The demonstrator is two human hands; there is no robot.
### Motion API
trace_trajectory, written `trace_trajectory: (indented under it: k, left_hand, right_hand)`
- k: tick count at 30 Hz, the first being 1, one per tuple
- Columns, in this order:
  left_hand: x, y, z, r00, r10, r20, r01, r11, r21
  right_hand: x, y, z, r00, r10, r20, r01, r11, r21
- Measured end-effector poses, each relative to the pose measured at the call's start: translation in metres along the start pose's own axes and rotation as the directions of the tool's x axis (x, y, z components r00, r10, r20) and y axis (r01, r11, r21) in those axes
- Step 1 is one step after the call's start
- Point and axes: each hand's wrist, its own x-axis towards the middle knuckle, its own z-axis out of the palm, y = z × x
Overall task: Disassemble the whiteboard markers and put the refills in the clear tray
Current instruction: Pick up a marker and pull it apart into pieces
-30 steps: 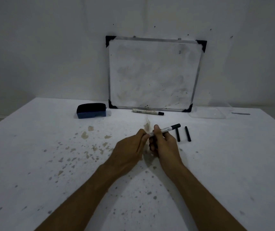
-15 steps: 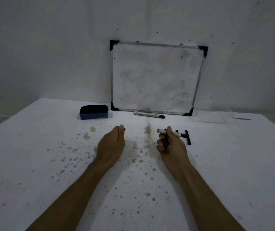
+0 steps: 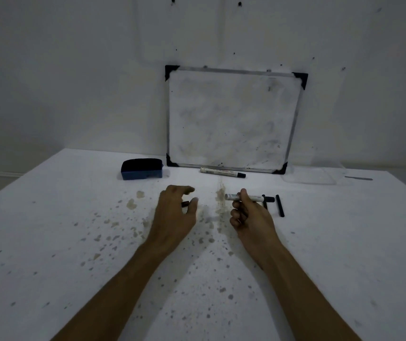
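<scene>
Fingers of my right hand [image 3: 246, 215] are gripping the marker [image 3: 247, 197] level above the table [image 3: 49, 242]; my left hand [image 3: 176, 212] is hovering loosely spread beside a small dark cap [image 3: 185, 204], holding nothing.

The right hand [image 3: 248, 215] grips a white marker [image 3: 246, 197] lying level, its open end pointing left and its black tip to the right. The left hand [image 3: 176, 212] hovers with loosely spread fingers over a small dark end cap [image 3: 185, 204] on the stained tabletop [image 3: 74, 242]. Two black refills [image 3: 280, 206] lie just right of the marker. A second marker [image 3: 222, 172] rests before the leaning whiteboard [image 3: 231, 119], an eraser [image 3: 141, 169] to the left, the clear tray [image 3: 310, 177] to the right.
</scene>
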Motion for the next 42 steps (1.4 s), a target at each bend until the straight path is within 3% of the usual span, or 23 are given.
trace_trajectory:
  k: [1,2,3,4,6,10,11,13,14,15,18,20,23,25,27,29,37,42]
  left_hand:
    - [0.0,0.009,0.002,0.992,-0.108,0.058,0.119,0.962,-0.245]
    - [0.0,0.019,0.003,0.955,-0.212,0.206,0.289,0.811,-0.508]
    - [-0.001,0.026,0.006,0.894,-0.261,0.365,0.448,0.579,-0.682]
    - [-0.004,0.03,0.01,0.833,-0.271,0.483,0.552,0.357,-0.753]
    - [-0.008,0.033,0.012,0.757,-0.253,0.603,0.636,0.074,-0.768]
    - [-0.01,0.03,0.017,0.682,-0.19,0.707,0.686,-0.171,-0.707]
    - [-0.01,0.029,0.018,0.67,-0.155,0.726,0.696,-0.208,-0.687]
    - [-0.011,0.027,0.02,0.66,-0.105,0.744,0.7,-0.276,-0.659]
    - [-0.011,0.026,0.021,0.656,-0.108,0.747,0.7,-0.283,-0.656]
    - [-0.011,0.024,0.021,0.652,-0.116,0.749,0.705,-0.271,-0.656]
    - [-0.011,0.024,0.018,0.657,-0.156,0.737,0.699,-0.241,-0.674]
    - [-0.009,0.026,0.019,0.664,-0.175,0.727,0.695,-0.215,-0.686]
    - [-0.007,0.029,0.019,0.643,-0.193,0.741,0.715,-0.195,-0.672]
    - [-0.007,0.029,0.02,0.638,-0.203,0.742,0.727,-0.159,-0.668]
    - [-0.006,0.029,0.02,0.66,-0.202,0.724,0.727,-0.072,-0.683]
    - [-0.005,0.027,0.019,0.689,-0.182,0.701,0.717,0.031,-0.697]
    - [-0.002,0.015,0.012,0.73,-0.038,0.683,0.644,0.372,-0.668]
    - [0.003,0.006,0.0,0.762,0.008,0.648,0.532,0.563,-0.633]
  right_hand:
    - [-0.003,-0.001,0.002,0.999,-0.027,-0.018,0.026,0.999,-0.03]
    - [-0.005,-0.001,0.004,0.997,-0.065,-0.039,0.061,0.994,-0.09]
    - [-0.008,-0.002,0.007,0.992,-0.113,-0.053,0.102,0.979,-0.179]
    - [-0.011,-0.003,0.01,0.985,-0.166,-0.05,0.146,0.95,-0.274]
    - [-0.017,-0.005,0.016,0.961,-0.277,0.005,0.255,0.877,-0.407]
    - [-0.035,-0.002,0.029,0.811,-0.547,0.207,0.559,0.62,-0.551]
    - [-0.039,0.005,0.032,0.792,-0.541,0.282,0.582,0.53,-0.617]
    - [-0.045,0.024,0.036,0.806,-0.428,0.409,0.538,0.242,-0.807]
    - [-0.045,0.032,0.037,0.812,-0.397,0.427,0.509,0.125,-0.852]
    - [-0.044,0.034,0.039,0.805,-0.419,0.419,0.497,0.092,-0.863]
    - [-0.04,0.025,0.042,0.704,-0.63,0.328,0.572,0.228,-0.788]
    - [-0.038,0.024,0.037,0.663,-0.684,0.306,0.62,0.272,-0.736]
    - [-0.036,0.032,0.03,0.758,-0.545,0.359,0.509,0.149,-0.848]
    - [-0.03,0.032,0.028,0.776,-0.556,0.298,0.489,0.233,-0.841]
    - [-0.025,0.025,0.028,0.775,-0.607,0.176,0.486,0.394,-0.78]
    - [-0.022,0.017,0.026,0.782,-0.617,0.084,0.465,0.489,-0.738]
    - [-0.011,0.002,0.008,0.878,-0.472,-0.078,0.295,0.663,-0.688]
    - [-0.008,-0.001,0.002,0.94,-0.334,-0.068,0.215,0.736,-0.642]
